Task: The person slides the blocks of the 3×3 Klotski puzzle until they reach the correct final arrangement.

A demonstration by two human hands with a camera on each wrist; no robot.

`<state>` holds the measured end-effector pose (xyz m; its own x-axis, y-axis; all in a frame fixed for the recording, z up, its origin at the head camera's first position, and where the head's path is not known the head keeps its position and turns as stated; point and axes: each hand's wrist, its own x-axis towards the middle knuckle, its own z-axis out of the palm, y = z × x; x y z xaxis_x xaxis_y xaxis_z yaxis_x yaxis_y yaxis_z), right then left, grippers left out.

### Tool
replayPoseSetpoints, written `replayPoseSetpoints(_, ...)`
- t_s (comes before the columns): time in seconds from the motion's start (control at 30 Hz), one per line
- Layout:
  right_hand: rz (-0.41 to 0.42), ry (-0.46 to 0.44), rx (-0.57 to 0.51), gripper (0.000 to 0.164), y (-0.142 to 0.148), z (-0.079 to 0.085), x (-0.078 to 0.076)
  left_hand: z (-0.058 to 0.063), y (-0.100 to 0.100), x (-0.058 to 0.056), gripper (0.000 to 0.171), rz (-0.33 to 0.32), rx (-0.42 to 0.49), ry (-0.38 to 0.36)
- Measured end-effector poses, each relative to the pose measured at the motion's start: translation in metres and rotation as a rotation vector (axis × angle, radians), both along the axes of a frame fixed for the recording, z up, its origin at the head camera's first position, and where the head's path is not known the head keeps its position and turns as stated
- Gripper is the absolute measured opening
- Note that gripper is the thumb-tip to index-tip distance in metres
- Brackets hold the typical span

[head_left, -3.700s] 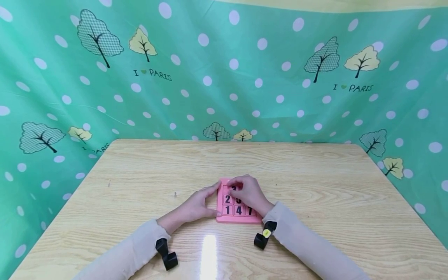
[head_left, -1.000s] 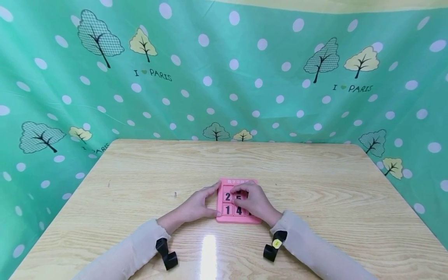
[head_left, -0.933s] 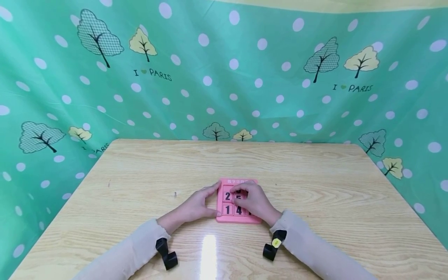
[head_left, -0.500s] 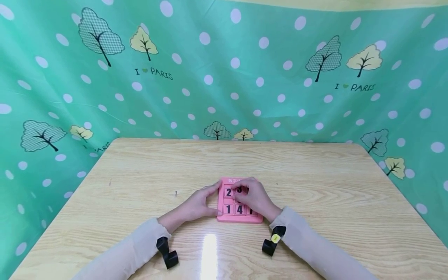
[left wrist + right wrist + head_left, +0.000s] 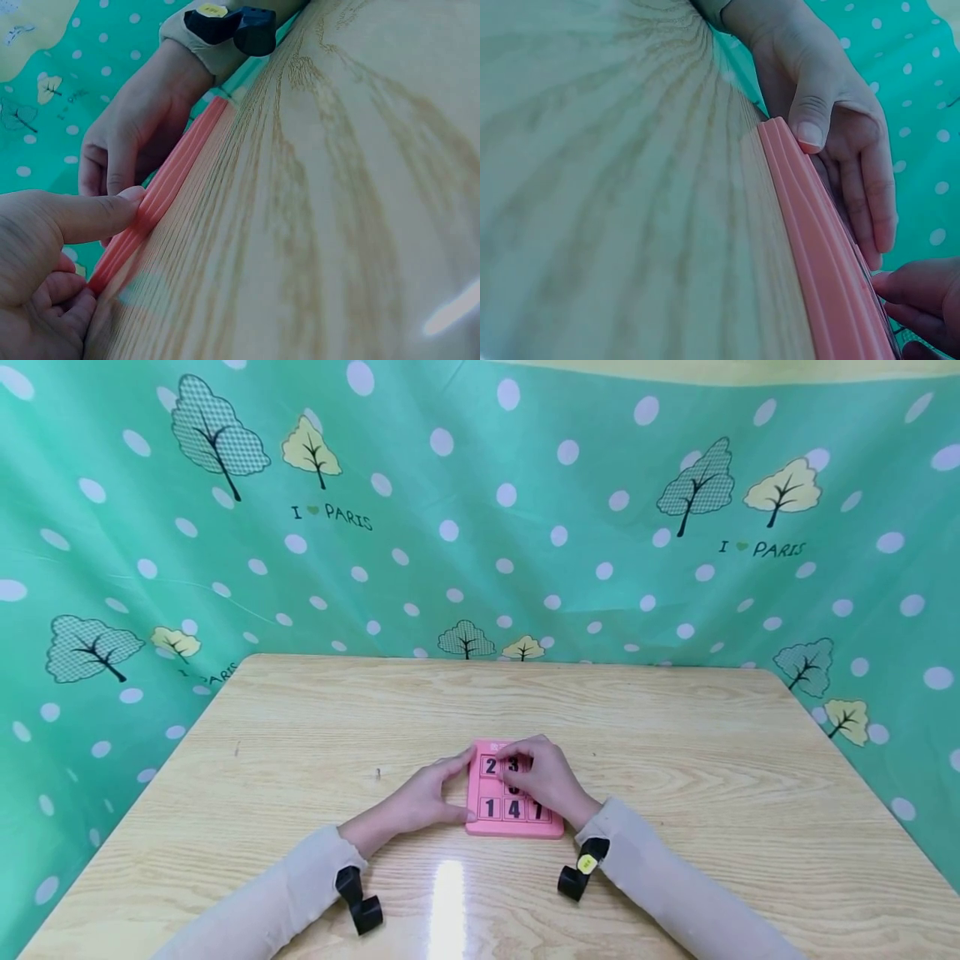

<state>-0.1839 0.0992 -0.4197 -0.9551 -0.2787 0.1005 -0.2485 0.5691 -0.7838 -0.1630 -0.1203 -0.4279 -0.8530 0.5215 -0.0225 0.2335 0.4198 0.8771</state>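
Note:
A pink number slide puzzle (image 5: 513, 829) lies on the table. Its 2 tile (image 5: 490, 767) and 3 tile (image 5: 513, 766) sit in the top row. The 1, 4 and 7 tiles line the bottom, with a 5 tile (image 5: 513, 789) partly covered above the 4. A bare slot (image 5: 489, 788) shows between the 2 and the 1. My left hand (image 5: 423, 797) grips the frame's left side, thumb at the lower corner and fingers at the upper one. Bent over the board, my right hand (image 5: 551, 781) has its fingertips at the 2 tile's right edge, hiding the right column.
The wooden table (image 5: 337, 718) surrounds the puzzle on every side. A green dotted cloth (image 5: 480, 527) hangs behind and beside it. Black wrist mounts (image 5: 363, 906) hang below both sleeves, and a bright reflection lies near the front.
The 3 tile has slid right from between the first two columns. Afterwards the 2 tile has moved up into the top-left slot under my right fingertips. My left hand stays still.

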Motion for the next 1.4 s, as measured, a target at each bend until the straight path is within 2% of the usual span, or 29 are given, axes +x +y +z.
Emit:
replayPoseSetpoints(0.4,-0.013,-0.017,-0.003,0.023,0.000,-0.001,-0.003,0.000,0.001,0.000,0.093,0.003,-0.008,-0.003)
replayPoseSetpoints(0.7,-0.012,0.002,-0.013,0.024,0.000,-0.002,-0.002,0.002,0.001,0.000,0.093,-0.001,-0.022,0.004)
replayPoseSetpoints(0.93,0.008,0.015,-0.044,0.024,0.003,-0.001,0.006,0.001,0.000,0.000,0.094,0.000,-0.028,0.025)
replayPoseSetpoints(1.2,0.073,-0.008,-0.091,0.024,0.009,0.002,0.021,-0.001,0.000,0.000,0.094,0.003,-0.026,0.023)
replayPoseSetpoints(1.4,0.100,0.016,-0.073,0.022,0.011,0.002,0.030,0.001,0.000,0.001,0.094,0.005,-0.033,0.029)
